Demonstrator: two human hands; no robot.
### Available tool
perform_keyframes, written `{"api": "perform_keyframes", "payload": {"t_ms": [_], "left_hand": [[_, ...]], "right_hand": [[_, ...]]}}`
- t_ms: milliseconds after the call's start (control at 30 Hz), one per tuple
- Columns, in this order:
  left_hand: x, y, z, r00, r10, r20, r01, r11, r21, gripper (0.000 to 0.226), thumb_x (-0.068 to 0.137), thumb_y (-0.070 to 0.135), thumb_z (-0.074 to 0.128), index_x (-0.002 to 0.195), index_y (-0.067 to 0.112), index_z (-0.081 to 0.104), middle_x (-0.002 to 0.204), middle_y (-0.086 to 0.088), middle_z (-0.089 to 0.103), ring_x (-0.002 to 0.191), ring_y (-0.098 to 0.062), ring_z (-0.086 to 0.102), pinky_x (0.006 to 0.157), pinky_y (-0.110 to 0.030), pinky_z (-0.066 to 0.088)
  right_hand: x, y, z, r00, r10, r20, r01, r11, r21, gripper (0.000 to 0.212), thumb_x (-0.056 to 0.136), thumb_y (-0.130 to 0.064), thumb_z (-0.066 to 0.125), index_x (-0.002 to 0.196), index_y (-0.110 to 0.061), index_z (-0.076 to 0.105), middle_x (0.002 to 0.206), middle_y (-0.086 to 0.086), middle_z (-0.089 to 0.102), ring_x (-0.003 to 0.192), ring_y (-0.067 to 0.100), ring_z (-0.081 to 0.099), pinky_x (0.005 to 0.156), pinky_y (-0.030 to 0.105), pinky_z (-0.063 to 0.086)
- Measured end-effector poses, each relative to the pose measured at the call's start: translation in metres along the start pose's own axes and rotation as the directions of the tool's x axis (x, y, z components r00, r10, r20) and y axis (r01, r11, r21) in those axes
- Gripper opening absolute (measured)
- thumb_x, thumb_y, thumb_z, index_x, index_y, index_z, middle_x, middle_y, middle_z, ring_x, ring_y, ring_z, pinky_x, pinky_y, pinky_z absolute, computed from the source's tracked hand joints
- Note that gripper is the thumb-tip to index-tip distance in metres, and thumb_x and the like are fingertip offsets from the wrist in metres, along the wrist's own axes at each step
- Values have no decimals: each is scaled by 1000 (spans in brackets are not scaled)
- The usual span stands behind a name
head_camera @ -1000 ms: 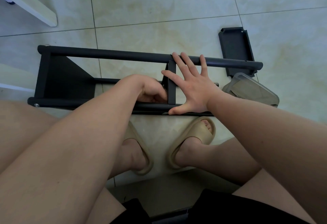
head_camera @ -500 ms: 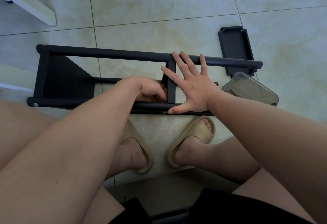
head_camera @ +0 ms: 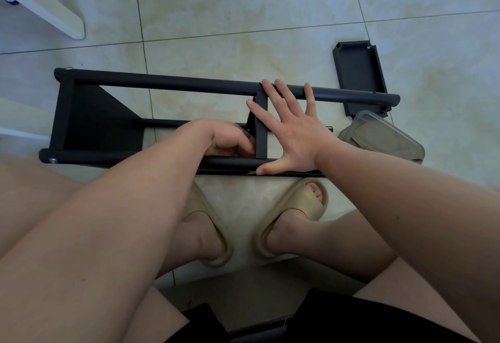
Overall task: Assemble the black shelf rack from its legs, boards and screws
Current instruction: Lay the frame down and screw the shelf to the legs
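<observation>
barely any shift: right hand (head_camera: 292, 137) stays flat, fingers spread, across black shelf rack (head_camera: 162, 85) at middle board (head_camera: 261, 126); left hand (head_camera: 230, 142) stays curled beside the board, its grasp hidden.

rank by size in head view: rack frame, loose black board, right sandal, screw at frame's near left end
1. rack frame, largest
2. loose black board and right sandal look alike; sandal nearer, so unranked
3. screw, smallest
</observation>
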State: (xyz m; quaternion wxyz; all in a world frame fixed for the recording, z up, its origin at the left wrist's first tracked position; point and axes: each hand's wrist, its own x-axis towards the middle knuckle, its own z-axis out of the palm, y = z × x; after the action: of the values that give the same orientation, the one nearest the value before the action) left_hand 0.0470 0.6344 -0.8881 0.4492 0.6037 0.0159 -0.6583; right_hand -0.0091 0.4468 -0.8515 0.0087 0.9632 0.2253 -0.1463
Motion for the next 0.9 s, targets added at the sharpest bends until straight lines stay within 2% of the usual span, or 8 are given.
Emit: {"api": "perform_keyframes", "payload": {"t_ms": [67, 133, 267, 333, 433, 633, 733, 900], "left_hand": [[-1, 0, -2, 999, -37, 38, 37, 999, 11, 30, 91, 1, 54, 86, 14, 80, 95, -11, 74, 92, -27, 67, 100, -42, 49], [-3, 1, -3, 993, -83, 81, 81, 996, 32, 25, 91, 9, 57, 87, 16, 81, 97, -10, 75, 93, -26, 69, 100, -42, 49], [-3, 3, -2, 999, -32, 12, 31, 998, 50, 31, 91, 0, 56, 78, 14, 80, 84, -9, 73, 81, -23, 69, 86, -36, 55], [-4, 4, -1, 1000, 1, -25, 1, 999, 51, 23, 90, -6, 52, 96, 1, 74, 91, -16, 68, 85, -27, 67, 87, -39, 54], [-3, 4, 1, 998, 11, -62, -7, 998, 58, 34, 90, -10, 49, 124, -10, 58, 108, -24, 58, 100, -33, 59, 103, -46, 46], [-2, 2, 1, 999, 38, -35, -37, 999, 39, 27, 90, -7, 50, 114, -5, 63, 108, -23, 62, 95, -31, 64, 93, -41, 53], [-1, 0, 0, 1000, 1, -31, 0, 998, 56, 31, 92, 3, 55, 121, -2, 66, 116, -21, 66, 105, -32, 61, 107, -47, 44], [-1, -1, -2, 1000, 1, -14, 1, 994, 112, 21, 90, 7, 60, 84, 15, 78, 86, -8, 73, 88, -26, 66, 93, -39, 49]], "right_hand": [[0, 1, 0, 1000, 0, -1, 0, 1000, -2, 125, 65, -102, 28, 162, -32, -6, 168, 13, -18, 155, 34, -18, 115, 74, -8], [0, 0, 0, 1000, -1, -5, 1, 1000, -7, 124, 64, -102, 28, 161, -32, -6, 168, 13, -18, 155, 34, -17, 115, 74, -7], [0, 0, 1, 1000, 1, -8, -1, 1000, -7, 125, 64, -102, 27, 162, -31, -4, 168, 14, -17, 155, 34, -16, 115, 73, -8], [1, 0, 1, 1000, 2, -8, -2, 1000, -4, 125, 63, -102, 27, 162, -32, -5, 168, 14, -16, 155, 34, -16, 115, 73, -8], [0, -1, 0, 1000, 2, -9, -2, 1000, -3, 125, 63, -102, 26, 162, -32, -4, 168, 14, -16, 155, 34, -15, 115, 73, -9], [1, 0, 0, 1000, 3, -4, -3, 1000, -7, 125, 63, -102, 27, 162, -32, -5, 168, 13, -17, 155, 34, -16, 115, 73, -8], [1, 0, 0, 1000, 2, -1, -2, 1000, -11, 125, 63, -102, 27, 161, -32, -6, 168, 13, -18, 155, 34, -17, 115, 73, -8], [0, -1, -1, 1000, 4, 2, -4, 1000, -8, 125, 63, -102, 27, 162, -32, -5, 168, 13, -18, 155, 33, -17, 115, 73, -9]]}}
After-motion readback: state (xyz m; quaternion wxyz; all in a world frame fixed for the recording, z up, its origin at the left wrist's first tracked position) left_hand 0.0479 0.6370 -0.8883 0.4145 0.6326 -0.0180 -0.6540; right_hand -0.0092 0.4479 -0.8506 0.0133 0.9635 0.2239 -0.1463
